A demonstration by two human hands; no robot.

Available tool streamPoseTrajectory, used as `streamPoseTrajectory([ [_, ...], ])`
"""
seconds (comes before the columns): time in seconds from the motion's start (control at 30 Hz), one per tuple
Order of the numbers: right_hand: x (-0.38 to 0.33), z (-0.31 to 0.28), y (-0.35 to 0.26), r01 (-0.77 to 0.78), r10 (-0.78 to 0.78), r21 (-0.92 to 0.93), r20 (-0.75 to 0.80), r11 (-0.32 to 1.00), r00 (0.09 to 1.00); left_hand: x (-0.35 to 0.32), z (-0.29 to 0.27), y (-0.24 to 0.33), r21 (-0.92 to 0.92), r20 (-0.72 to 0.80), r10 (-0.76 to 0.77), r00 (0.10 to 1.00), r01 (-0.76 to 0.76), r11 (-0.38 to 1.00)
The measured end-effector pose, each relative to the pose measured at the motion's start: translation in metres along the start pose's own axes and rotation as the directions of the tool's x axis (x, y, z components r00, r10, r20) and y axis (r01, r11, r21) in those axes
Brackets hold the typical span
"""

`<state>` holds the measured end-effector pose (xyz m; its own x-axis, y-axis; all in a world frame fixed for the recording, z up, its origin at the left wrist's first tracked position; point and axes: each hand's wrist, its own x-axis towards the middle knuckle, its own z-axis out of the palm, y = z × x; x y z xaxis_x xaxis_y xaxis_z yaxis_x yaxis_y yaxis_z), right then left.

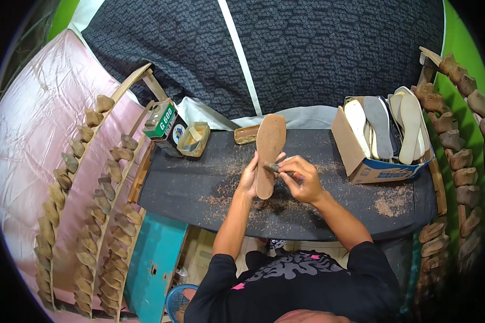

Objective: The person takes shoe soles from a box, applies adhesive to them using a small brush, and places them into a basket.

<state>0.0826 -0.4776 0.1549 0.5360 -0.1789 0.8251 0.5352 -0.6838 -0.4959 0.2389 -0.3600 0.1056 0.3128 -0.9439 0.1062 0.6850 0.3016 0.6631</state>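
My left hand (pixel 248 176) is closed around the edge of a brown shoe sole (pixel 271 137), holding it upright above the middle of the table. In my right hand (pixel 305 182) is a short hand tool (pixel 273 167) with a greyish end and a dark handle with some red. Its grey end meets the lower half of the sole; I cannot make out the exact kind of tool. Brown shavings (pixel 221 202) lie scattered on the dark table cover (pixel 172 177) below both hands.
A cardboard box (pixel 346 142) of insoles stands at the table's right. Left are a green-and-black can (pixel 166 126) and a yellowish tub (pixel 195 141); behind the sole sits a shallow tray (pixel 246 135). Racks of wooden shoe lasts (pixel 115 171) flank both sides. A teal cabinet (pixel 153 258) stands front left.
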Motion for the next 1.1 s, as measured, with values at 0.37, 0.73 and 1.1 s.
streamPoseTrajectory([
  [0.37,0.049,-0.031,0.02,-0.062,0.02,-0.176,-0.232,0.982,0.972,0.011,-0.005,0.002,-0.035,-0.015,-0.092,0.996,0.091,0.995],
  [0.73,0.014,0.024,0.002,0.051,-0.034,-0.08,0.193,0.995,0.981,0.026,-0.026,0.014,-0.116,-0.079,-0.047,0.996,0.037,0.993],
  [1.1,0.053,0.015,0.004,-0.108,0.107,-0.045,-0.042,0.993,0.993,0.012,-0.038,0.038,-0.093,-0.152,-0.027,0.988,0.013,0.996],
])
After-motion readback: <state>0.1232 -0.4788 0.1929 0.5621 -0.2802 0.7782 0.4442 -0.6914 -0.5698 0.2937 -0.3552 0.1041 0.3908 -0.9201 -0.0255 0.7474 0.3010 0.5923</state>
